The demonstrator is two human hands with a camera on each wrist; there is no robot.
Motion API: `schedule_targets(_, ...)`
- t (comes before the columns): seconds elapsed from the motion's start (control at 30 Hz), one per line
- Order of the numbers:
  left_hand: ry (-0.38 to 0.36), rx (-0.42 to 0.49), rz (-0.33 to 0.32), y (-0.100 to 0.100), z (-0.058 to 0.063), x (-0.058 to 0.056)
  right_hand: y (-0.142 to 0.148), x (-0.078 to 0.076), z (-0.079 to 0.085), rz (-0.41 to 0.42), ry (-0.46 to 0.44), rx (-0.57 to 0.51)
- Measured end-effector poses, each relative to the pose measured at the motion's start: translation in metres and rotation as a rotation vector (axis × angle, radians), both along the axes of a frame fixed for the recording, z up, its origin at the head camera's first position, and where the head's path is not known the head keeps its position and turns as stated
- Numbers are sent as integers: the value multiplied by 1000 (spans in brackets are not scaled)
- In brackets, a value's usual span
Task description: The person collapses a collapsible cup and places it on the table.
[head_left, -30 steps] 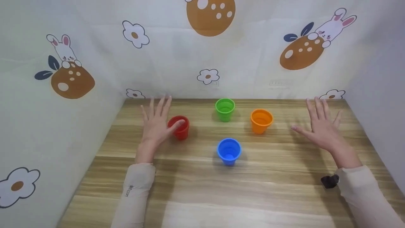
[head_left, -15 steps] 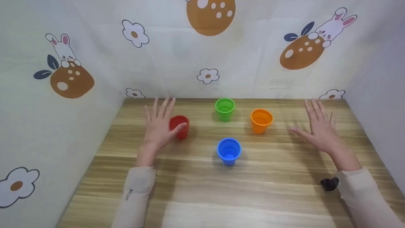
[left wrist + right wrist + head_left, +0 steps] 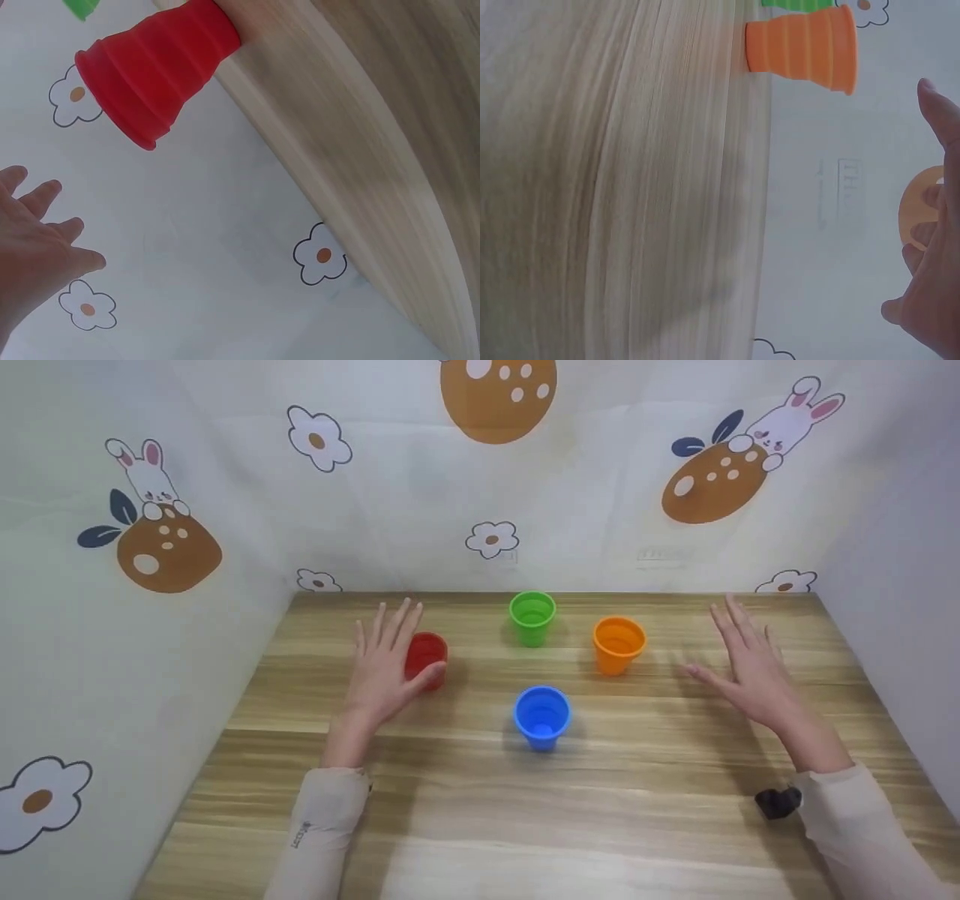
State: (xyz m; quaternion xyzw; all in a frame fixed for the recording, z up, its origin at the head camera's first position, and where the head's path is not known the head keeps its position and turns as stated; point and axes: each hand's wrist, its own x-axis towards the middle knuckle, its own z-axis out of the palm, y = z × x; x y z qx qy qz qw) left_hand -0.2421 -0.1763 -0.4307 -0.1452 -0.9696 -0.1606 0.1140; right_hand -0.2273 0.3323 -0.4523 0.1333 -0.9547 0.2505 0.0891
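Observation:
My left hand (image 3: 384,675) hovers beside the red cup (image 3: 427,652), fingers spread and its thumb passing in front of the cup from the head camera. In the left wrist view a gap shows between this hand (image 3: 37,244) and the red cup (image 3: 157,67). Over on the right, my right hand (image 3: 757,679) is spread above the table, holding nothing. Nearest to it stands the orange cup (image 3: 616,649), apart from the fingers in the right wrist view too. A green cup (image 3: 532,622) stands at the back, and a blue cup (image 3: 541,720) nearer the front. All the cups are upright.
The wood-grain table (image 3: 570,825) meets a patterned cloth wall (image 3: 405,510) at its back edge. More wall rises along the left and right sides. A small black device (image 3: 778,802) sits at the right sleeve cuff.
My left hand has shifted slightly right and nearer, covering more of the red cup's left side. The right hand has drifted a little left and nearer. The cups stay put.

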Motion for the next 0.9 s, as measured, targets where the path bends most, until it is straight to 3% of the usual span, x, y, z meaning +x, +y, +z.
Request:
schedule_targets(0.33,58,38,-65,5,-2,4,-9,4,0,37,53,-30)
schedule_targets(0.9,70,69,-120,12,-10,13,-22,9,-1,84,86,-49)
